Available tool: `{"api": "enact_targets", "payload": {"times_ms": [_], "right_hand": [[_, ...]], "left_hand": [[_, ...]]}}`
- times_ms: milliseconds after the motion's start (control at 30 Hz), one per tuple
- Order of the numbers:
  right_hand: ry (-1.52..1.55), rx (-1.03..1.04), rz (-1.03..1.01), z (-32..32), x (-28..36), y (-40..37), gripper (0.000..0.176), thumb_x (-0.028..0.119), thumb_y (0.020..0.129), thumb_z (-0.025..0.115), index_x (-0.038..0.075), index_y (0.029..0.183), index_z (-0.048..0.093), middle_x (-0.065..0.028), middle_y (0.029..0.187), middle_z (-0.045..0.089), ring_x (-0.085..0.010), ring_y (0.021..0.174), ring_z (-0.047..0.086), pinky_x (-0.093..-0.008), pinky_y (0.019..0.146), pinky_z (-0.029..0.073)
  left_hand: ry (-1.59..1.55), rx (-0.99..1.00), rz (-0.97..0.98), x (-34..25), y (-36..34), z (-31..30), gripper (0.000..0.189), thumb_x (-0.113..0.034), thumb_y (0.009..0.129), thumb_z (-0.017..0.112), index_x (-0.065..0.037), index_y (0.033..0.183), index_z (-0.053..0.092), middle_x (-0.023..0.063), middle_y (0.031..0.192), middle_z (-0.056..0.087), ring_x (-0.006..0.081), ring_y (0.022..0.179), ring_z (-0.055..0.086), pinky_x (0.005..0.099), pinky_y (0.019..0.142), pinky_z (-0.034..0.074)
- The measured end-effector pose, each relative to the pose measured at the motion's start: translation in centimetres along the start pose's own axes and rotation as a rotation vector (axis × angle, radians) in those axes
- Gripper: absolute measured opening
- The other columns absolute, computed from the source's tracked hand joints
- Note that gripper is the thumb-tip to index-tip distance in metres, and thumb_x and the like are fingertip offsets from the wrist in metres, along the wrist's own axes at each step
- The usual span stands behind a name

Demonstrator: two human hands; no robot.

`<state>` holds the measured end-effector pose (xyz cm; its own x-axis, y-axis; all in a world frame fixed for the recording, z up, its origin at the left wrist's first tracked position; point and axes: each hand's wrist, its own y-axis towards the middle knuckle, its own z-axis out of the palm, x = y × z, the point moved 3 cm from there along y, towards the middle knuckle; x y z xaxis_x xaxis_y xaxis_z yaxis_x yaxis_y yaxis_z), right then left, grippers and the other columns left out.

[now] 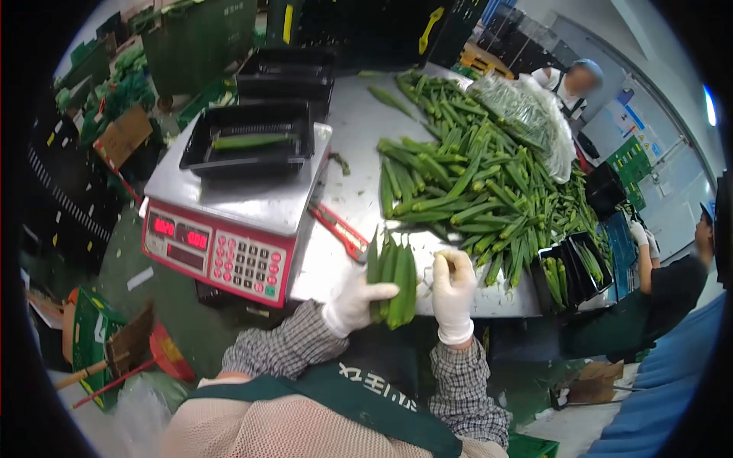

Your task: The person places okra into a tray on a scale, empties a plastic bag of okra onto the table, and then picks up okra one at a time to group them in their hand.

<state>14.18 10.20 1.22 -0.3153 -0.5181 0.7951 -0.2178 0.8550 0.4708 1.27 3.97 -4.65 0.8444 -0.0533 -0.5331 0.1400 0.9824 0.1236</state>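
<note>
My left hand [356, 304], in a white glove, is wrapped round a bunch of okra [393, 286], with the pods side by side and roughly upright. Just to its right, my gloved right hand [455, 288] has thumb and fingertips drawn together; whatever is between them, if anything, I cannot make out. A large heap of okra [473, 175] lies beyond my right hand on the metal table [347, 130]. On the red and silver weighing scale [229, 206] at the left sits a black tray [248, 164] with one okra pod [254, 141] in it.
A red tool [340, 231] lies beside the scale. More black trays [286, 84] stand behind it. At the table's right end, black trays [574, 275] hold okra. A clear plastic bag [527, 114] rests on the heap. One co-worker [679, 267] stands right, another [573, 84] at the back.
</note>
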Motion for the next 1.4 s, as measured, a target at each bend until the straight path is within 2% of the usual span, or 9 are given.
{"api": "enact_targets", "payload": {"times_ms": [200, 333, 500, 600, 800, 933, 1000, 1233, 1400], "right_hand": [[0.247, 0.077, 0.173, -1.1, -2.1, -0.3, 0.007, 0.007, 0.086, 0.059, 0.0, 0.088, 0.06, 0.001, 0.075, 0.056, -0.0064, 0.068, 0.05, -0.0212, 0.063, 0.042], [0.1, 0.221, 0.179, -1.7, -2.5, -0.1, 0.006, 0.004, 0.087, 0.057, -0.001, 0.088, 0.059, -0.0001, 0.08, 0.056, -0.0066, 0.073, 0.05, -0.0209, 0.067, 0.042], [-0.183, 0.202, -0.104, -1.5, -1.7, 2.3, 0.007, 0.002, 0.08, 0.06, 0.0, 0.087, 0.06, -0.008, 0.079, 0.058, -0.017, 0.07, 0.057, -0.0257, 0.064, 0.045], [-0.291, 0.159, -0.371, 0.6, -1.2, 5.4, 0.007, 0.006, 0.076, 0.061, 0.005, 0.084, 0.061, -0.0085, 0.08, 0.059, -0.0267, 0.075, 0.057, -0.0349, 0.066, 0.046], [-0.84, 0.257, -0.504, 7.7, -3.9, 12.3, 0.01, 0.017, 0.077, 0.058, 0.012, 0.082, 0.064, -0.0065, 0.078, 0.061, -0.0261, 0.081, 0.057, -0.039, 0.072, 0.041], [-1.208, 0.485, -0.22, 11.6, -5.8, 13.5, 0.019, 0.022, 0.076, 0.058, 0.008, 0.087, 0.064, -0.0127, 0.081, 0.066, -0.0299, 0.085, 0.061, -0.0416, 0.075, 0.042], [-1.211, 0.5, -0.156, 12.2, -6.3, 13.6, 0.026, 0.026, 0.075, 0.061, 0.006, 0.093, 0.063, -0.0152, 0.083, 0.066, -0.0314, 0.087, 0.062, -0.0421, 0.077, 0.044], [-0.206, 0.341, 0.199, 8.3, -8.6, 15.4, 0.037, 0.021, 0.075, 0.065, -0.003, 0.103, 0.061, -0.0132, 0.087, 0.066, -0.019, 0.079, 0.062, -0.0277, 0.074, 0.047], [0.143, 0.288, 0.146, -1.1, 0.4, 11.7, 0.024, 0.007, 0.083, 0.055, -0.007, 0.102, 0.06, -0.0072, 0.089, 0.063, -0.0118, 0.079, 0.057, -0.024, 0.072, 0.044]], "left_hand": [[0.784, 0.139, 0.428, -13.2, -7.0, 8.4, 0.057, -0.002, 0.077, 0.063, -0.002, 0.127, 0.038, 0.014, 0.116, 0.052, 0.0224, 0.101, 0.057, 0.0354, 0.088, 0.047], [1.606, -0.206, 1.003, -22.5, -6.6, 9.9, 0.053, 0.004, 0.077, 0.059, -0.002, 0.126, 0.042, 0.0154, 0.117, 0.054, 0.0244, 0.101, 0.058, 0.0328, 0.083, 0.048], [2.471, -0.03, 0.697, -29.9, -2.2, 4.4, 0.06, 0.002, 0.064, 0.063, -0.005, 0.122, 0.05, 0.0169, 0.106, 0.059, 0.0345, 0.097, 0.057, 0.0391, 0.086, 0.046], [2.456, -0.174, 0.27, -30.4, -1.8, 2.9, 0.065, -0.007, 0.065, 0.069, -0.004, 0.126, 0.047, 0.0174, 0.118, 0.053, 0.0332, 0.109, 0.051, 0.0383, 0.095, 0.041], [2.027, 0.013, 0.787, -25.1, -5.5, 10.9, 0.064, -0.007, 0.062, 0.075, 0.002, 0.121, 0.052, 0.0167, 0.119, 0.055, 0.0287, 0.116, 0.05, 0.0384, 0.1, 0.037], [1.802, 0.381, 0.596, -16.0, -6.6, 8.8, 0.047, -0.018, 0.072, 0.074, 0.001, 0.111, 0.056, 0.0176, 0.113, 0.057, 0.0342, 0.103, 0.055, 0.0407, 0.087, 0.045], [1.65, 0.301, 0.555, -11.8, -6.7, 6.0, 0.044, -0.016, 0.074, 0.072, 0.0, 0.111, 0.056, 0.0163, 0.114, 0.056, 0.0318, 0.106, 0.055, 0.0401, 0.09, 0.045], [1.328, 0.203, 0.415, -4.7, -5.0, 2.9, 0.036, -0.017, 0.079, 0.067, -0.003, 0.11, 0.057, 0.0123, 0.115, 0.057, 0.0297, 0.107, 0.055, 0.0377, 0.092, 0.044], [1.036, 0.189, 0.282, -2.2, -2.3, 2.4, 0.027, -0.014, 0.085, 0.062, -0.002, 0.109, 0.059, 0.009, 0.112, 0.059, 0.0199, 0.104, 0.056, 0.0313, 0.09, 0.044]]}}
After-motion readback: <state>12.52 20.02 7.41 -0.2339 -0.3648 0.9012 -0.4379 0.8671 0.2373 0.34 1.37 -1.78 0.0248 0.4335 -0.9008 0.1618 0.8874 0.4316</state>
